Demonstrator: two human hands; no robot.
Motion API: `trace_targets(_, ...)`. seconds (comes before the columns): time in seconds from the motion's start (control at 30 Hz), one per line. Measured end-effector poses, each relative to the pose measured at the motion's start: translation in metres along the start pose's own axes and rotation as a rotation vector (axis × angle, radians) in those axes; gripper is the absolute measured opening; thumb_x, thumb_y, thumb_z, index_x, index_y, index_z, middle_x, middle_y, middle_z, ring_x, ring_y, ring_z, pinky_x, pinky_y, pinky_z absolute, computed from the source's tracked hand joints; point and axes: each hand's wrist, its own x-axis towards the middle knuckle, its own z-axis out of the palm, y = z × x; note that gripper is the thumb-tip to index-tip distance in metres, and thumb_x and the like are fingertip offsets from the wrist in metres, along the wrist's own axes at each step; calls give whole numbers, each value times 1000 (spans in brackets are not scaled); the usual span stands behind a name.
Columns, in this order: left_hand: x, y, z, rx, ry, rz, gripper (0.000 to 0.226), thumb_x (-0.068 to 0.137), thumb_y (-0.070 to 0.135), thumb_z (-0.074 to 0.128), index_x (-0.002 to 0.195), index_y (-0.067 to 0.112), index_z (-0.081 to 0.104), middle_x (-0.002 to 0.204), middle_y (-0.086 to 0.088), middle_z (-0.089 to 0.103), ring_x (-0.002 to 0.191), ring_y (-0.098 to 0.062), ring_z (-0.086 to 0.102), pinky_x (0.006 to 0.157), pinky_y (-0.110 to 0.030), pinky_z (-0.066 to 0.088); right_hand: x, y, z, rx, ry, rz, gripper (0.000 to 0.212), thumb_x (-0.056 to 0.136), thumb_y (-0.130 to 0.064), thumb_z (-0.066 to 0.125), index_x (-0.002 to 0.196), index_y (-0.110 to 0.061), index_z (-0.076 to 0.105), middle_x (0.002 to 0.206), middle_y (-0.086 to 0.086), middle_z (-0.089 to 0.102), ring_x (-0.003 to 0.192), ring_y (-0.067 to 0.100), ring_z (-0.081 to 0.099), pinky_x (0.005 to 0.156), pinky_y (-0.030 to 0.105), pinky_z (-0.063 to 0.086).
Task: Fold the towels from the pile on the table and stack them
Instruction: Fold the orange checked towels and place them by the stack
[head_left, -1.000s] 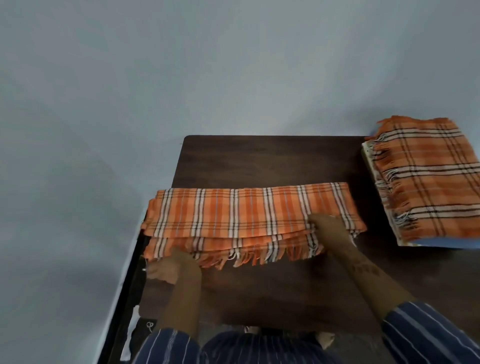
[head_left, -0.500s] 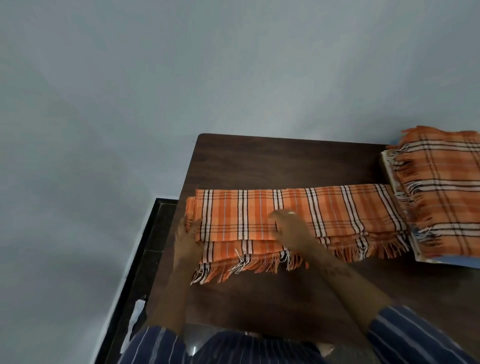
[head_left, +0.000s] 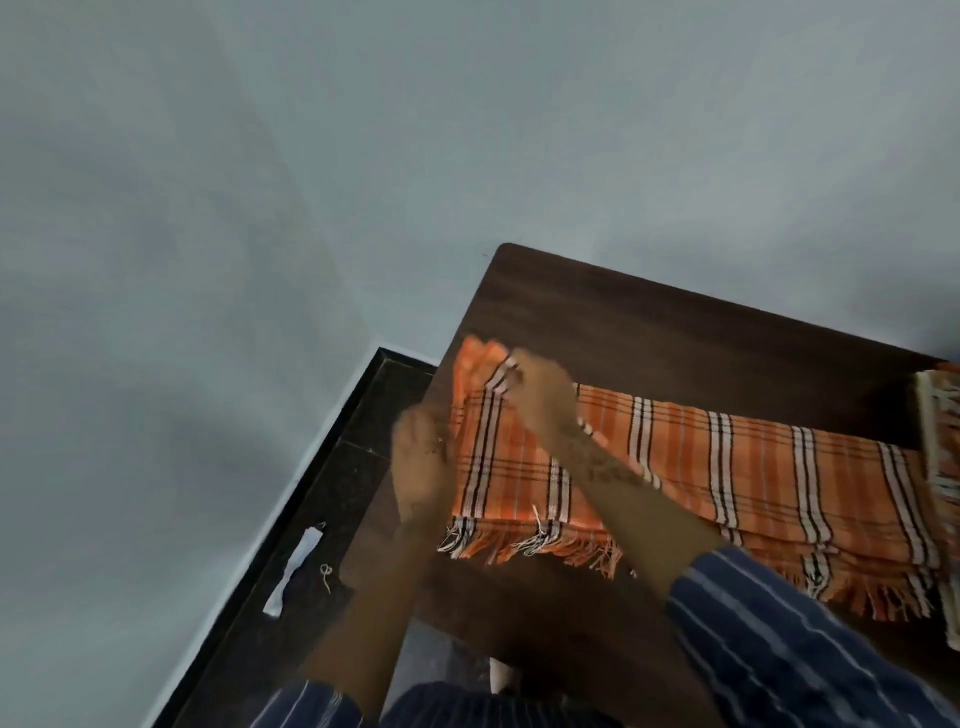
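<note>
floor (head_left: 332, 499): dark tiles, left of the table; a white scrap of paper (head_left: 296, 566) lies on it near the wall.
left hand (head_left: 422, 457): at the towel's left end, fingers curled at the edge; blurred, so cannot tell if it actually grips the cloth.
right hand (head_left: 537, 397): arm crosses over the towel to its far-left corner; fingers pinch that corner, which is lifted off the layer below.
towel (head_left: 753, 467): orange plaid, folded into a long strip, lies across the table from left to right, fringe along the near edge.
table (head_left: 675, 332): dark wood, bare behind the towel.
stack (head_left: 943, 415): folded towels at the right edge, mostly cut off, touching the strip's right end.
</note>
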Motion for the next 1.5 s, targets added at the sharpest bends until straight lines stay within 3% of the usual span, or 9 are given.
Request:
trace_targets(0.13,-14,-6,34,190,-590,465,36,95,30,42,128,20,54,141,-3,45,133,-22,38,111,-42,33,23,-2,-35,152,49,15,21,94,-23,51,81,-8,58,60,-1,55,46,10,46,48,23,40)
trace_targets(0.23,17,-2,58,214,-641,393,37,96,21,43,132,23,53,150,-2,35,141,-24,28,118,-38,19,14,-5,-54,195,-1,-65,19,89,-19,55,77,-4,55,59,8,54,49,13,43,52,32,36)
trace_targets(0.4,72,17,31,-489,-714,-478,10,91,16,54,97,14,62,90,-5,66,101,-15,67,86,-29,54,-30,-10,-47,136,-142,-197,16,87,-27,53,75,-17,56,67,-7,51,60,7,43,55,19,31)
trace_targets(0.6,60,-39,17,-1071,-519,-993,40,97,37,45,111,5,63,111,-20,66,97,-30,66,85,-43,53,-71,-7,24,-140,-254,-258,24,90,-28,57,108,-17,69,98,0,61,96,16,51,88,36,44)
trace_targets(0.7,62,-47,14,-894,-676,-859,55,85,62,51,112,15,65,107,-11,70,99,-28,67,90,-48,51,-80,-20,49,-147,-188,-208,21,88,-25,60,106,-20,70,101,0,55,101,19,49,92,38,42)
trace_targets(0.93,74,-49,16,-349,-651,-616,39,80,14,66,117,16,54,113,-7,62,103,-27,61,93,-50,50,-88,-11,54,-204,-219,-248,60,74,-21,73,128,-13,49,124,6,52,118,23,50,101,45,44)
trace_targets(1.1,60,-34,20,-275,-523,-594,55,86,10,60,138,13,39,125,-10,54,113,-29,53,98,-47,45,-110,60,23,-377,-191,-125,63,70,-42,74,124,-18,51,124,1,54,119,21,50,105,50,37)
trace_targets(1.3,58,-29,23,-396,-490,-652,51,92,16,47,141,15,32,125,-9,52,111,-28,52,97,-47,45,-109,84,-9,-262,-241,-188,22,80,-9,66,101,-16,62,100,-3,60,93,16,59,85,39,52)
trace_targets(1.5,53,-32,17,-371,-432,-579,37,96,18,39,131,6,39,114,-15,54,107,-32,55,89,-42,48,-131,78,-2,-263,-434,-306,37,81,-11,66,116,-14,57,112,0,61,92,16,62,82,32,54)
